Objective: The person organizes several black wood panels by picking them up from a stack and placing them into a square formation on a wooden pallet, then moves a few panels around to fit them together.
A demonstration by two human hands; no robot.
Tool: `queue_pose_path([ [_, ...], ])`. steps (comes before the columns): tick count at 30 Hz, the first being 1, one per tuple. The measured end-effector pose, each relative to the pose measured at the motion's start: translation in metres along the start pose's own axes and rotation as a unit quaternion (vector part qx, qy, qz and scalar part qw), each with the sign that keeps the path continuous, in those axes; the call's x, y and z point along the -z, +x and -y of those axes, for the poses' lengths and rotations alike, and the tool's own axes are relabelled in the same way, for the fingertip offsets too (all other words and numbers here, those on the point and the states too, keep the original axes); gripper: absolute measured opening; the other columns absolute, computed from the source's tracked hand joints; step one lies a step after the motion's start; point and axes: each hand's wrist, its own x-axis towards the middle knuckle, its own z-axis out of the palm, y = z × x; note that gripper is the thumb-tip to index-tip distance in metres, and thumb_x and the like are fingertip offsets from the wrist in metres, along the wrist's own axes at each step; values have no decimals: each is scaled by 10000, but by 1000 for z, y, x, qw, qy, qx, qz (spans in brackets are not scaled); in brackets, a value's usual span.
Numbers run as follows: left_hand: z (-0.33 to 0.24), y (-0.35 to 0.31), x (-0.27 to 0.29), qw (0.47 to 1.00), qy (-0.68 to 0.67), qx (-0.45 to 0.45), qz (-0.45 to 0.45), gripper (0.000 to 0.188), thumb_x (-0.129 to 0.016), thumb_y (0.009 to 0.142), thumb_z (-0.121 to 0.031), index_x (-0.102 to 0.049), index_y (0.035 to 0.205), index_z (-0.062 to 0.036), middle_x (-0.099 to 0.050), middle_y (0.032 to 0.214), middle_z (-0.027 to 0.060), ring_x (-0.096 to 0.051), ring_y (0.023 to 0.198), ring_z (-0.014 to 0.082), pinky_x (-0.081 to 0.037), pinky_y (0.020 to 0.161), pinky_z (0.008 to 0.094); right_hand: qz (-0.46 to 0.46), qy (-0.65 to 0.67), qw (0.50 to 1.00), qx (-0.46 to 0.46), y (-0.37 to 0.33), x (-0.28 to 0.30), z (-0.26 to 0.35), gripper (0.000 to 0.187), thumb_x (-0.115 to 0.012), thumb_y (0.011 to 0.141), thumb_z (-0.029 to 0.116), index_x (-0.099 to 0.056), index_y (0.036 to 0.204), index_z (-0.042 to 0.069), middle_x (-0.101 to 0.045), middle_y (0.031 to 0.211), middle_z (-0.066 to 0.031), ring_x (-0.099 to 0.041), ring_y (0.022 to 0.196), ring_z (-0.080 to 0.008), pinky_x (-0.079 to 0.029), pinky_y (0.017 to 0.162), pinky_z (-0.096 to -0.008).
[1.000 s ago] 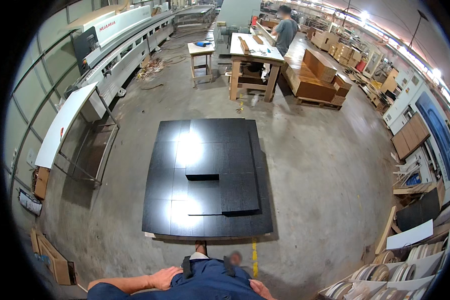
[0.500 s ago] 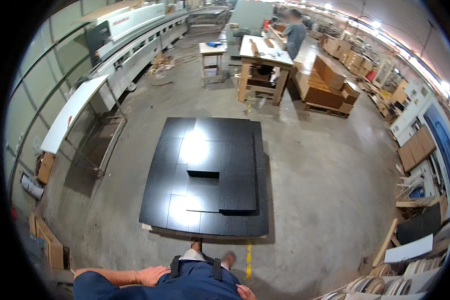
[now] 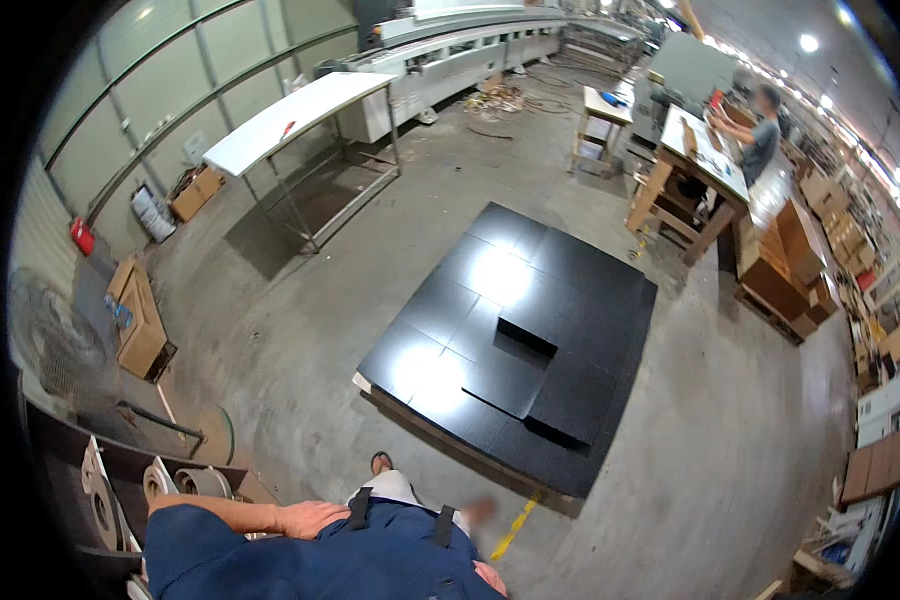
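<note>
My left hand (image 3: 315, 518) rests flat against the side of my dark blue shirt (image 3: 370, 550), beside a black strap (image 3: 360, 507); it holds nothing that I can see. Only a small part of my right hand (image 3: 490, 576) shows at the lower edge by the shirt, its fingers mostly hidden. Ahead of my feet lies a low, wide stack of glossy black panels (image 3: 470, 310). Smaller black pieces (image 3: 575, 400) lie on top of it, raised above the rest. Neither hand touches the stack.
A white-topped table (image 3: 295, 115) on metal legs stands at the far left. A fan (image 3: 60, 340) and a rack of edging rolls (image 3: 160, 485) are at near left. Beyond the stack, a person (image 3: 760, 135) works at a wooden bench (image 3: 705, 155), near brown boards (image 3: 785, 255) on a pallet.
My view has turned left, so the black stack now sits further right and looks tilted. The fan and roll rack have come into view. My left hand stays at my side.
</note>
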Motion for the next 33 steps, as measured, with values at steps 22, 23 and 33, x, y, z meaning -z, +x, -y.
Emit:
queue_pose_path([
  [22,174,-117,-15,985,-111,124,33,767,-637,703,-347,-277,1300,-27,-402,1218,203,-498,1085,384,-456,841,458,175,-115,921,-329,242,-87,49,395,-441,946,249,-424,1293,61,-475,1286,-147,-482,1170,-293,-382,991,-375],
  [23,167,-122,-2,979,-147,138,18,704,-609,714,-276,-294,1281,-2,-415,1199,209,-502,1078,376,-460,839,449,183,-127,913,-342,248,-88,50,399,-440,945,251,-418,1296,62,-471,1291,-147,-480,1172,-294,-382,992,-377],
  [33,215,-151,-33,946,-236,221,-26,483,-467,801,-143,-353,1217,74,-474,1145,264,-534,977,423,-453,831,460,254,-87,963,-5,335,-93,76,421,-370,967,301,-421,1304,54,-452,1314,-130,-429,1221,-268,-349,1020,-347],
])
